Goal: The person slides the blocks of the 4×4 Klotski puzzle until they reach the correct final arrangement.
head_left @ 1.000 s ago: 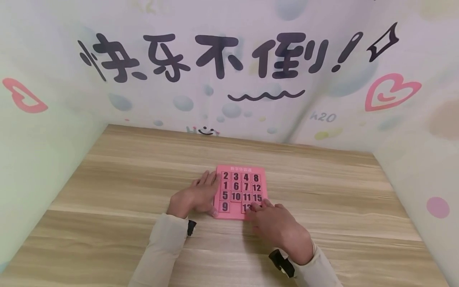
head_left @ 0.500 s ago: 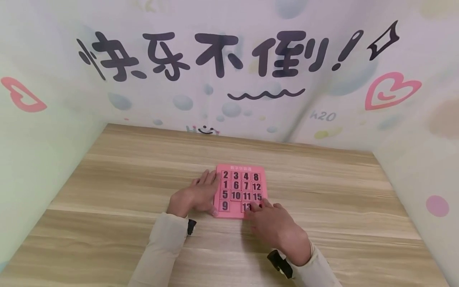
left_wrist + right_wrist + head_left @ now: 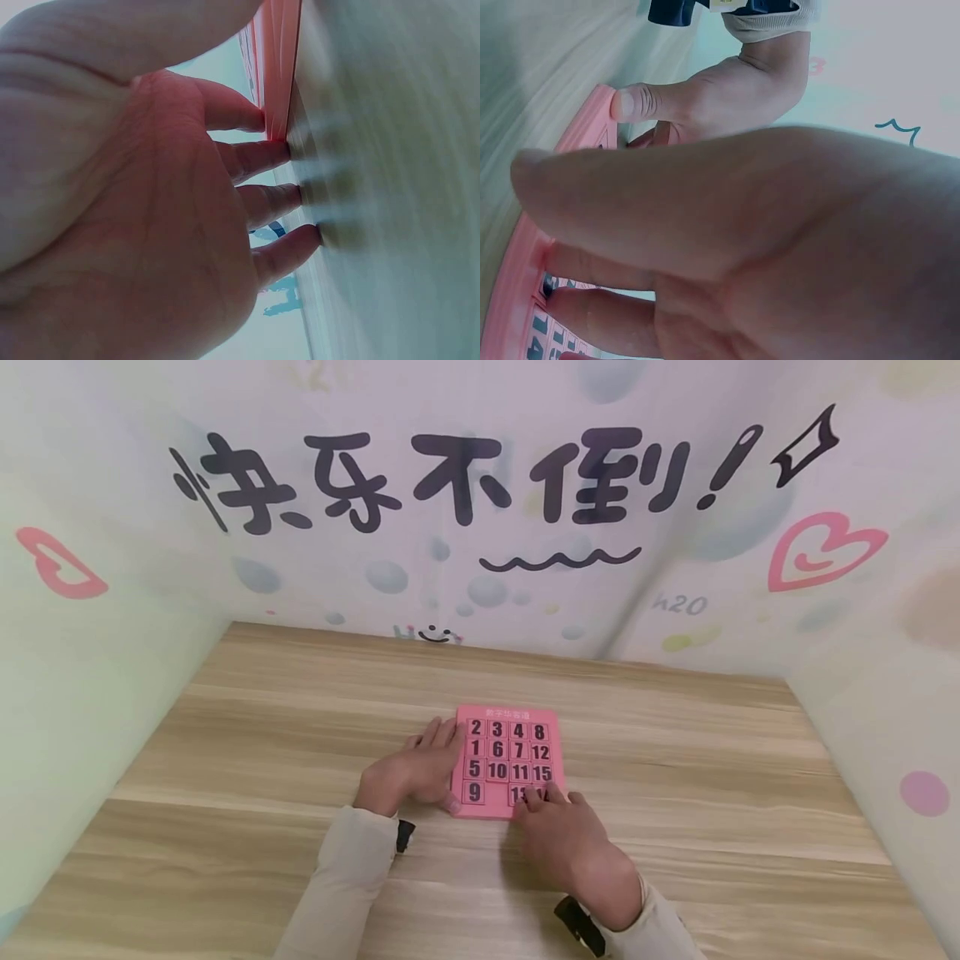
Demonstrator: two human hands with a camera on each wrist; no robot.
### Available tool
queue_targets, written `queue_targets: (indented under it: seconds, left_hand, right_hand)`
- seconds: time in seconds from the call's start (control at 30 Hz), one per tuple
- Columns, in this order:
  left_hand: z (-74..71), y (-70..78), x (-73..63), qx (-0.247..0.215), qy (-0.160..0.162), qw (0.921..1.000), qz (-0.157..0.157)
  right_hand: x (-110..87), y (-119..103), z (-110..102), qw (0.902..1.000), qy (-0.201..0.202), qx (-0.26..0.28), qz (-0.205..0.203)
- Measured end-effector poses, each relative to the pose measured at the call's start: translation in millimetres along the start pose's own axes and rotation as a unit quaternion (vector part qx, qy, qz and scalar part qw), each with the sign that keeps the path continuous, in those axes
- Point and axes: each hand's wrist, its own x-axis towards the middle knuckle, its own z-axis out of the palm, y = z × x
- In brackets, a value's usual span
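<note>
A pink sliding number puzzle point(image 3: 496, 795) lies flat in front of me, its bottom row showing 9, a gap, then 13 and 14. My left hand point(image 3: 408, 772) rests along its left side, thumb at the near left corner. The left wrist view shows the index fingertip against the pink edge point(image 3: 281, 67), while other straight fingers point(image 3: 289, 247) reach down to the tabletop. Fingertips of my right hand point(image 3: 564, 845) touch the bottom row, partly covering tile 13 point(image 3: 515, 792) and tile 14. In the right wrist view its thumb point(image 3: 562, 176) extends over the puzzle's near edge.
The puzzle is on a wood-grain table point(image 3: 300, 710). A printed cloth wall point(image 3: 450, 585) with large black characters stands behind it, and pale side walls rise at left and right. Black wrist straps point(image 3: 579, 925) sit at both cuffs.
My right hand has shifted slightly left and nearer, so more of tile 14 shows and more of tile 13 is covered. The left hand keeps its place on the puzzle.
</note>
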Motion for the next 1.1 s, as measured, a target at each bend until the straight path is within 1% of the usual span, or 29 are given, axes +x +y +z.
queue_targets:
  seconds: [0.2,0.33,0.53,0.63,0.73,0.9,1.1]
  left_hand:
    - [0.0,-1.2,-0.2,-0.003,0.002,1.0000,-0.004]
    - [-1.3,-0.8,-0.2,0.004,0.000,1.0000,-0.003]
    - [-4.6,-0.6,-1.9,0.002,-0.003,1.0000,-0.007]
    - [-5.0,-1.4,-2.8,0.004,0.000,1.0000,-0.006]
    - [-3.6,-2.2,-3.7,-0.001,0.002,1.0000,-0.005]
    - [0.3,-2.7,-4.9,-0.013,0.000,0.9999,-0.004]
    - [0.0,0.1,-4.8,-0.012,0.007,0.9999,0.002]
  right_hand:
    - [0.1,-3.6,-0.1,0.9999,0.003,-0.012,-0.001]
    - [0.6,-5.2,-0.3,0.9999,0.005,-0.011,-0.003]
    - [2.7,-8.0,0.5,0.9991,0.037,-0.018,-0.009]
    - [3.3,-9.9,1.2,0.9985,0.047,-0.022,-0.015]
    - [3.8,-11.5,2.1,0.9986,0.046,-0.020,-0.017]
    - [2.7,-12.0,3.9,0.9991,0.033,-0.013,-0.023]
    - [3.3,-10.2,5.5,0.9979,0.053,-0.011,-0.035]
